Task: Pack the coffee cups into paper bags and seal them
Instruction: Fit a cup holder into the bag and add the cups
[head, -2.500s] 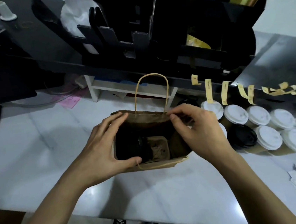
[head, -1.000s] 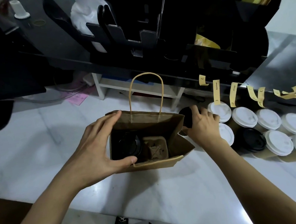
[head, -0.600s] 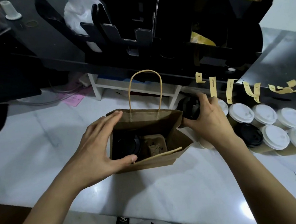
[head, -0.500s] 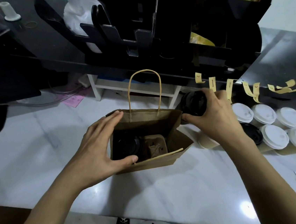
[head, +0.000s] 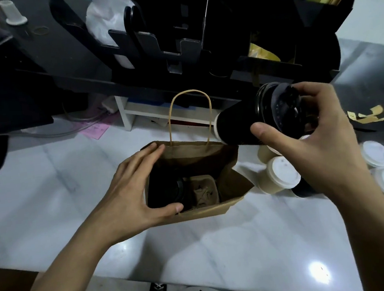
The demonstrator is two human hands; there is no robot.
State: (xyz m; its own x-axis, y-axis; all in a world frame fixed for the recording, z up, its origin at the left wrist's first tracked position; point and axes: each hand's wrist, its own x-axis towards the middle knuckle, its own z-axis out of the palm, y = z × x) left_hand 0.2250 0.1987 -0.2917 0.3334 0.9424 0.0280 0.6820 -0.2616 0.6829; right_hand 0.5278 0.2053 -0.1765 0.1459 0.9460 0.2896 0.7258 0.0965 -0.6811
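Observation:
An open brown paper bag (head: 230,179) with twine handles stands on the white counter. Inside it a black-lidded cup (head: 167,193) fills the left slot of a cardboard cup tray (head: 204,192), whose right slot is bare. My left hand (head: 134,194) grips the bag's left rim, thumb on the near edge. My right hand (head: 316,141) holds a black coffee cup (head: 254,121) with a black lid, tilted on its side in the air above the bag's right rim.
Several white-lidded cups (head: 281,175) and a black one stand on the counter right of the bag. Yellow sticker strips (head: 372,115) hang from the black rack's (head: 176,52) edge behind. The counter's near edge (head: 201,284) runs across the bottom.
My right hand lifted the black cup from the group on the right and raised it, tilted, over the bag's right side. My left hand stayed on the bag's rim.

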